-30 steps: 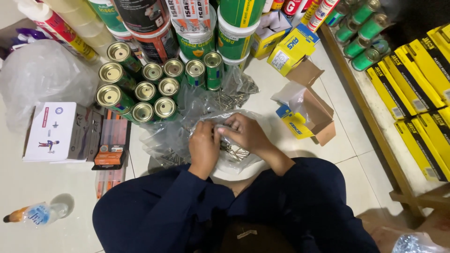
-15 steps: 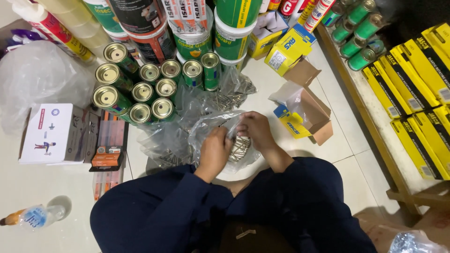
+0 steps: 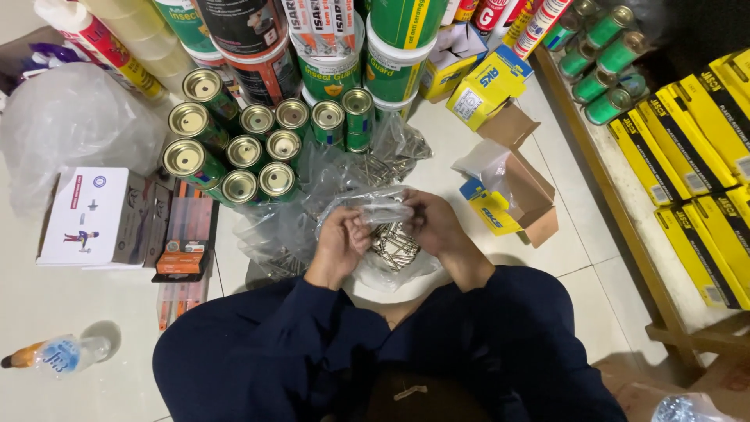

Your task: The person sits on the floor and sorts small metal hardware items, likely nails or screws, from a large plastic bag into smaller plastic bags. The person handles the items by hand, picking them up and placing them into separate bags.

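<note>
My left hand [image 3: 341,241] and my right hand [image 3: 432,223] both grip the top of a small clear plastic bag [image 3: 375,209] held just above the floor. Metal nails [image 3: 394,244] hang inside the bag between my hands. More loose nails [image 3: 373,166] lie on crumpled clear plastic [image 3: 273,234] spread on the tiled floor beyond my hands. Dark blue sleeves cover both my arms.
Several green spray cans [image 3: 258,152] stand on the floor behind the plastic. An open cardboard box [image 3: 512,191] sits to the right, yellow boxes [image 3: 703,180] on a wooden shelf further right. A white box [image 3: 86,215], blister packs [image 3: 183,242] and a small bottle [image 3: 58,353] lie left.
My hands have moved slightly forward and apart, pulling the top of the bag open wider, and the nails now hang lower in it.
</note>
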